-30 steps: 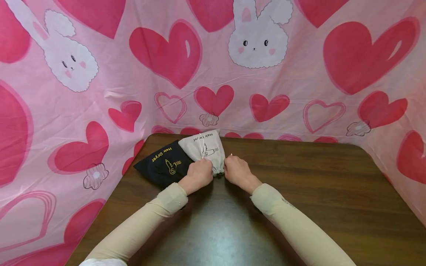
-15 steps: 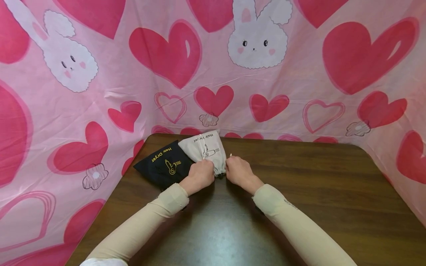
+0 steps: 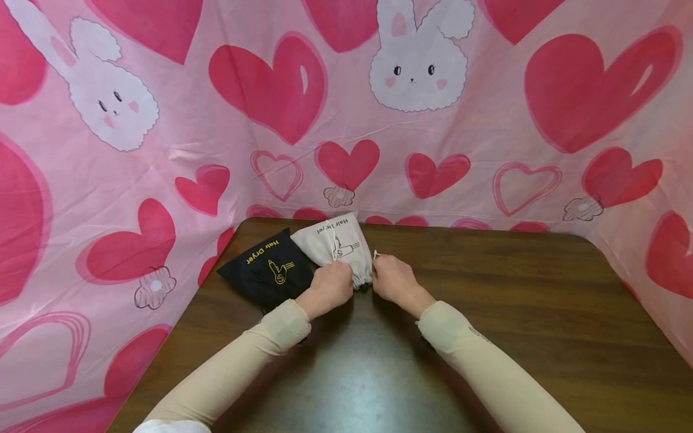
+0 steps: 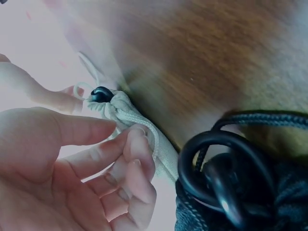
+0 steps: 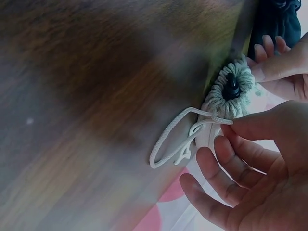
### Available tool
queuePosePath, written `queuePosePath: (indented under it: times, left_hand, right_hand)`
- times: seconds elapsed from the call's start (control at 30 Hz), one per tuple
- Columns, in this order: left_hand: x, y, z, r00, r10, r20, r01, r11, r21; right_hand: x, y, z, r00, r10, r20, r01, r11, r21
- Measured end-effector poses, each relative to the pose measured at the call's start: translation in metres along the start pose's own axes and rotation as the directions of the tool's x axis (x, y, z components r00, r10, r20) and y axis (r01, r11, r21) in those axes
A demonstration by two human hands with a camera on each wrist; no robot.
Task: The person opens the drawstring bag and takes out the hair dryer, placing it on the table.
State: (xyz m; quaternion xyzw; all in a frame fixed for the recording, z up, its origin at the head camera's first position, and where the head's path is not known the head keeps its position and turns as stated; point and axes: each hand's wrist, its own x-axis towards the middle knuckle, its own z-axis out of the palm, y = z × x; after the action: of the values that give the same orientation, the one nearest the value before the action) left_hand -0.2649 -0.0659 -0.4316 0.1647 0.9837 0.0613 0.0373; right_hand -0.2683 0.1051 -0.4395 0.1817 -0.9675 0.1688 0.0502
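Note:
A white drawstring bag (image 3: 354,237) printed "Hair Dryer" lies near the table's back edge. Its mouth is gathered round a small black piece (image 5: 232,86) that pokes out. At the left of the mouth, my left hand (image 3: 331,285) has curled fingers; in the left wrist view its thumb and forefinger pinch at the white cord and cloth edge. My right hand (image 3: 397,279) pinches the white drawstring (image 5: 166,142) between thumb and forefinger on the other side, a loop of it trailing free. The bag's lower mouth is partly hidden behind my hands.
A black drawstring bag (image 3: 265,267) with yellow print lies at the left, touching the white bag. A black ring (image 4: 226,139) sticks out of its mouth beside a dark cord. Pink heart-patterned cloth (image 3: 476,126) hangs round the brown wooden table (image 3: 514,288).
Both hands have shifted slightly right and towards the near side. The white bag's gathered mouth has moved along with them. The black bag stays where it was.

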Motion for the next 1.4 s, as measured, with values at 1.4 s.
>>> queuePosePath:
  times: [1.4]
  left_hand:
    - [0.007, 0.002, 0.016, 0.995, 0.101, -0.011, -0.102, 0.987, -0.127]
  right_hand:
    - [-0.016, 0.014, -0.012, 0.999, 0.036, 0.040, -0.038, 0.999, 0.035]
